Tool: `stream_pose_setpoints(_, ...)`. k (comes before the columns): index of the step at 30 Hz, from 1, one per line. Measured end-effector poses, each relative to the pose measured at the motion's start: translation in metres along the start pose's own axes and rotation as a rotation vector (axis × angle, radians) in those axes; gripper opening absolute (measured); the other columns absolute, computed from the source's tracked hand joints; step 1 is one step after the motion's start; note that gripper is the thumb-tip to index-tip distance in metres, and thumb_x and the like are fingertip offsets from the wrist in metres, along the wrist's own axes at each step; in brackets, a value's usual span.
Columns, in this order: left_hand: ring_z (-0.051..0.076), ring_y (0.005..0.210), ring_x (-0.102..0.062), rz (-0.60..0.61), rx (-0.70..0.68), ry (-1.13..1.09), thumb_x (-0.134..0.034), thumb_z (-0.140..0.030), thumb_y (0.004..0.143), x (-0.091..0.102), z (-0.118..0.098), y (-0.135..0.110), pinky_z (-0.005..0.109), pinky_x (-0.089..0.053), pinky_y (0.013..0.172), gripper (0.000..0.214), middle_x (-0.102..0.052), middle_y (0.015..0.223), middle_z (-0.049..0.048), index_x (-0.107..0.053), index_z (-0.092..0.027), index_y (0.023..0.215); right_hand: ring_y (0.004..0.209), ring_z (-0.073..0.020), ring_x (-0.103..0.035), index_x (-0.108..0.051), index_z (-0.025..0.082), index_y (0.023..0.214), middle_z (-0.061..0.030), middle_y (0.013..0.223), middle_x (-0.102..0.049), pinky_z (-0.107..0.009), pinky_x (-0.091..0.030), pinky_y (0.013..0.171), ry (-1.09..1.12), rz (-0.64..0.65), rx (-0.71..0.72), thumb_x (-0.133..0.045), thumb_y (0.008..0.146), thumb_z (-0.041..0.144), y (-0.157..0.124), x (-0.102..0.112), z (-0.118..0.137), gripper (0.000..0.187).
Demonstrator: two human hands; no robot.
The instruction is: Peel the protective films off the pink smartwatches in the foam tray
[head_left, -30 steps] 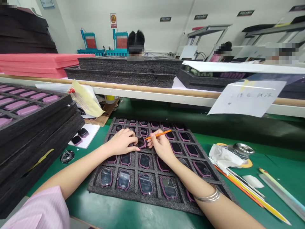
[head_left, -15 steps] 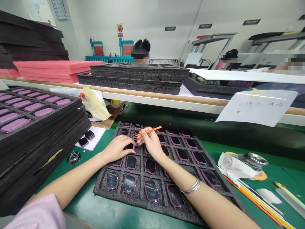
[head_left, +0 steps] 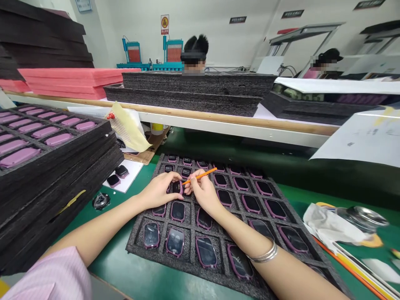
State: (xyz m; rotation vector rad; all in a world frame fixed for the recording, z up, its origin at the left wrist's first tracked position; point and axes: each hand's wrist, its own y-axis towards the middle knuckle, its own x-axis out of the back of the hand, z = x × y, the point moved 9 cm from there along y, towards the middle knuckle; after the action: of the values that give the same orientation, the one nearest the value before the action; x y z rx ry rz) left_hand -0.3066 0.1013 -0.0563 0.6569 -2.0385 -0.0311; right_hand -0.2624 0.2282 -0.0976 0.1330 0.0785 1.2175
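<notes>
A black foam tray (head_left: 162, 261) holds several purple watch cases with dark screens in its square pockets. My left hand (head_left: 161, 189) rests on the tray's left part, thumb and finger gripping the sides of one purple watch (head_left: 177, 188). My right hand (head_left: 202, 191) pinches a slim orange stick (head_left: 204, 173), slanting down to the left. Its tip is at the right edge of that same watch; whether it touches is unclear. Faint text shows on screens in the tray's far left pockets. A silver bangle circles my right wrist.
At left stands a tall stack of foam trays (head_left: 93, 166) with purple cases on top. Two dark watch parts lie on white paper (head_left: 134, 177). White tissue (head_left: 325, 223), a metal dish (head_left: 367, 217) and several sticks lie right. A shelf edge (head_left: 218, 121) crosses behind; people sit beyond.
The view has swung slightly to the right. My right hand has brought the stick's tip down to the watch between my left fingers, whose screen now shows more.
</notes>
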Motion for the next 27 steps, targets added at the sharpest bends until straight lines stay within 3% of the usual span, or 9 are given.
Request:
stream_pose_setpoints(8,0.025,0.112,-0.064,0.001,0.006,0.035,-0.078,-0.045,0.081,-0.001,0.001,0.0,0.041,-0.049,0.1,0.053,-0.067,0.121,0.0079,-0.053,-0.023,0.123,0.058,-0.0095,-0.062,-0.063,0.014,0.1,0.0033,0.073,-0.064,-0.026,-0.056,0.058,-0.039,0.011,0.007,-0.058,0.1,0.039,-0.001,-0.001,0.003,0.026)
stream_pose_setpoints(12,0.029,0.104,-0.059,-0.044,0.043,0.151,-0.076,-0.056,0.079,0.006,0.003,-0.002,0.047,-0.047,0.094,0.048,-0.064,0.106,0.0083,-0.057,-0.02,0.104,0.059,-0.0095,-0.062,-0.063,0.014,0.102,0.0024,0.076,-0.064,-0.025,-0.056,0.058,-0.048,0.013,0.002,-0.058,0.1,0.039,-0.001,-0.001,0.002,0.026)
stream_pose_setpoints(16,0.029,0.098,-0.054,-0.051,0.068,0.258,-0.057,-0.057,0.093,0.014,0.007,-0.004,0.048,-0.044,0.091,0.039,-0.06,0.097,0.008,-0.061,-0.019,0.09,0.06,-0.0095,-0.061,-0.063,0.014,0.104,0.0022,0.077,-0.064,-0.025,-0.056,0.058,-0.051,0.007,0.0,-0.058,0.1,0.039,0.0,-0.001,0.0,0.026)
stream_pose_setpoints(23,0.026,0.101,-0.054,0.068,-0.015,0.329,-0.056,-0.052,0.095,0.027,0.009,-0.017,0.043,-0.041,0.095,0.032,-0.059,0.102,0.0053,-0.072,-0.028,0.107,0.06,-0.0094,-0.061,-0.062,0.014,0.107,0.0013,0.08,-0.064,-0.025,-0.055,0.058,-0.026,-0.082,0.043,-0.055,0.101,0.042,0.0,0.01,0.003,0.03)
stream_pose_setpoints(27,0.027,0.111,-0.052,0.074,-0.013,0.333,-0.052,-0.051,0.098,0.028,0.015,-0.03,0.044,-0.041,0.1,0.037,-0.056,0.114,0.0079,-0.069,-0.031,0.124,0.061,-0.0089,-0.06,-0.063,0.014,0.108,0.0001,0.085,-0.065,-0.023,-0.053,0.055,-0.043,-0.068,0.039,-0.057,0.1,0.04,0.009,0.006,0.006,0.028)
